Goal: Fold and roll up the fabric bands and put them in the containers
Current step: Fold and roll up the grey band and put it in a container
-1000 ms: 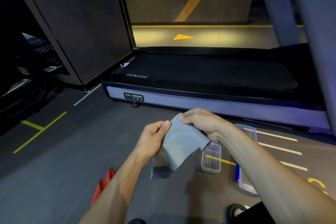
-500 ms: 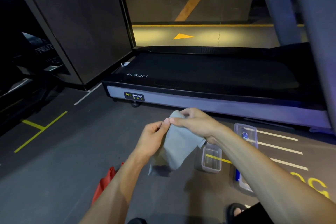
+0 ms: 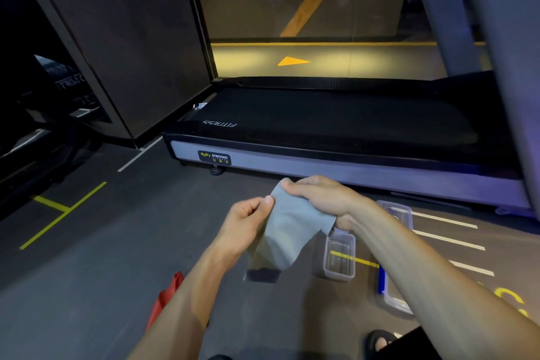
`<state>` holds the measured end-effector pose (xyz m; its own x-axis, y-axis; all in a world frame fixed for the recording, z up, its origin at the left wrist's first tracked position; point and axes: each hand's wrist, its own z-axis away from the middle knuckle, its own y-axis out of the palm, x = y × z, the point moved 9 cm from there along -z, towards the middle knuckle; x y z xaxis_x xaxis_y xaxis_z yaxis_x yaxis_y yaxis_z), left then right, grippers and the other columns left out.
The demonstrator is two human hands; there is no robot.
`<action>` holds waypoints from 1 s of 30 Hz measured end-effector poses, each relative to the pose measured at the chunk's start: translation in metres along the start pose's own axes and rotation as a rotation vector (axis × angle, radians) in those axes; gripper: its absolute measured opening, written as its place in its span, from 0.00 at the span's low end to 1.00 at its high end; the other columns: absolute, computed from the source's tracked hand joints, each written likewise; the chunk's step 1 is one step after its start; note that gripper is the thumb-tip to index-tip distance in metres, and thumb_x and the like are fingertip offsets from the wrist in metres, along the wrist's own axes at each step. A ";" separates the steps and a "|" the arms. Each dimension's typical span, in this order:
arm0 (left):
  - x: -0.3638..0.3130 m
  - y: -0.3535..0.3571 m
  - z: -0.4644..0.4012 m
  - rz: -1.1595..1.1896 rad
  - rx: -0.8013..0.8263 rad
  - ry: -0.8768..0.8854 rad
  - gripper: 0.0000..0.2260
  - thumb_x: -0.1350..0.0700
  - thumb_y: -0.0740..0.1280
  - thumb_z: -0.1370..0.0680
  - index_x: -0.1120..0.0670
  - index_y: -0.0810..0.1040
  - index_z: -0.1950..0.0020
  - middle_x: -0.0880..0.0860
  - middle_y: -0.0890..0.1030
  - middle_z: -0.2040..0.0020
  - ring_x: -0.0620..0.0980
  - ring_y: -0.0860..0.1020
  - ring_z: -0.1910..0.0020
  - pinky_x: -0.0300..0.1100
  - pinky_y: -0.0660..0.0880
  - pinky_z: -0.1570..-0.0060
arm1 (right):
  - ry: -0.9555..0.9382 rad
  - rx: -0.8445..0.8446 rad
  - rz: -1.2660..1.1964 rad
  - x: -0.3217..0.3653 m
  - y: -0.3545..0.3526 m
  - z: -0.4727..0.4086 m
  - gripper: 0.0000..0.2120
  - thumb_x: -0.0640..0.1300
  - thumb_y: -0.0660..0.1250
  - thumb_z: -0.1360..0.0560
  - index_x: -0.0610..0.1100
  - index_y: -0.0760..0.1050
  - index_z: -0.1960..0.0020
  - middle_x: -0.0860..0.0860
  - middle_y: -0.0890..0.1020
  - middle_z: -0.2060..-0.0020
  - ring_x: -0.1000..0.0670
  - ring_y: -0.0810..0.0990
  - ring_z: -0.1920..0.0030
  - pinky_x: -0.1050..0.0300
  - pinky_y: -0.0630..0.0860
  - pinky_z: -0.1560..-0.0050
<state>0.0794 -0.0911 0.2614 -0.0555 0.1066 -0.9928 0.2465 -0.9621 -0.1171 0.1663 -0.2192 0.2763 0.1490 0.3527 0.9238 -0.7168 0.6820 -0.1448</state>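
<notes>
Between both hands (image 3: pixel 245 222), grey band (image 3: pixel 287 231).

Both forearms reach in from six o'clock. The left hand (image 3: pixel 244 223) has curled fingers, its thumb pinching the gray band (image 3: pixel 287 238) at its nine o'clock edge. The right hand (image 3: pixel 321 196), palm down, pinches the band's twelve o'clock corner.

Left of the small clear container (image 3: pixel 339 257) lies open floor (image 3: pixel 102 272); the treadmill (image 3: pixel 336 137) blocks behind it, a lidded box (image 3: pixel 393 298) (partly arm-hidden) crowds its right.
</notes>
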 end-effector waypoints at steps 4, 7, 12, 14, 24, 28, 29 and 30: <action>0.001 0.000 0.000 0.022 -0.008 -0.008 0.33 0.34 0.67 0.24 0.68 0.73 0.55 0.56 0.74 0.59 0.53 0.67 0.58 0.50 0.63 0.56 | -0.028 0.035 -0.037 0.002 0.004 0.000 0.24 0.57 0.69 0.20 0.35 0.82 0.44 0.37 0.86 0.50 0.40 0.83 0.53 0.46 0.76 0.50; -0.002 -0.002 -0.001 0.001 -0.047 0.004 0.28 0.39 0.67 0.20 0.64 0.71 0.60 0.55 0.71 0.63 0.52 0.65 0.61 0.47 0.62 0.61 | -0.060 0.028 -0.028 0.003 0.009 0.001 0.22 0.53 0.63 0.16 0.34 0.81 0.43 0.40 0.85 0.54 0.43 0.81 0.55 0.50 0.76 0.53; -0.008 -0.008 -0.003 -0.118 -0.117 0.058 0.23 0.46 0.66 0.17 0.55 0.67 0.67 0.53 0.64 0.68 0.50 0.61 0.67 0.43 0.57 0.68 | -0.053 0.022 -0.037 0.001 0.015 0.003 0.21 0.53 0.61 0.15 0.36 0.81 0.42 0.42 0.87 0.50 0.47 0.84 0.53 0.51 0.80 0.48; -0.008 -0.009 -0.005 -0.141 -0.124 0.072 0.24 0.47 0.67 0.17 0.58 0.66 0.67 0.52 0.63 0.68 0.49 0.61 0.68 0.44 0.57 0.67 | -0.051 0.059 -0.037 0.000 0.022 0.004 0.21 0.55 0.66 0.18 0.37 0.81 0.40 0.41 0.87 0.46 0.45 0.86 0.46 0.48 0.80 0.40; -0.006 -0.006 -0.004 -0.081 -0.060 0.088 0.20 0.47 0.65 0.17 0.63 0.76 0.58 0.55 0.70 0.64 0.50 0.66 0.63 0.46 0.62 0.61 | -0.056 -0.006 0.032 0.001 0.006 -0.002 0.26 0.52 0.80 0.29 0.33 0.80 0.43 0.37 0.86 0.48 0.46 0.84 0.55 0.50 0.78 0.53; -0.006 -0.005 -0.003 -0.114 -0.073 0.068 0.23 0.47 0.63 0.16 0.66 0.71 0.59 0.54 0.65 0.67 0.48 0.61 0.69 0.43 0.58 0.69 | -0.030 -0.055 0.042 -0.005 0.000 -0.007 0.26 0.55 0.81 0.31 0.38 0.79 0.43 0.41 0.87 0.49 0.48 0.84 0.56 0.50 0.79 0.54; -0.005 -0.005 -0.003 -0.111 -0.070 0.060 0.24 0.47 0.63 0.16 0.67 0.70 0.59 0.54 0.64 0.67 0.49 0.61 0.69 0.43 0.57 0.69 | -0.032 -0.066 0.052 -0.005 -0.002 -0.007 0.26 0.55 0.81 0.31 0.40 0.79 0.42 0.43 0.87 0.50 0.48 0.85 0.56 0.51 0.79 0.55; -0.005 -0.005 -0.003 -0.104 -0.063 0.054 0.25 0.45 0.63 0.17 0.67 0.68 0.60 0.54 0.64 0.67 0.50 0.60 0.68 0.45 0.57 0.69 | -0.030 -0.079 0.059 -0.005 -0.003 -0.007 0.27 0.56 0.81 0.32 0.41 0.79 0.42 0.43 0.86 0.49 0.48 0.85 0.55 0.51 0.80 0.55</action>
<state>0.0815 -0.0863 0.2664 -0.0326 0.2202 -0.9749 0.3028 -0.9274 -0.2196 0.1726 -0.2184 0.2691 0.0865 0.3752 0.9229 -0.6678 0.7092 -0.2258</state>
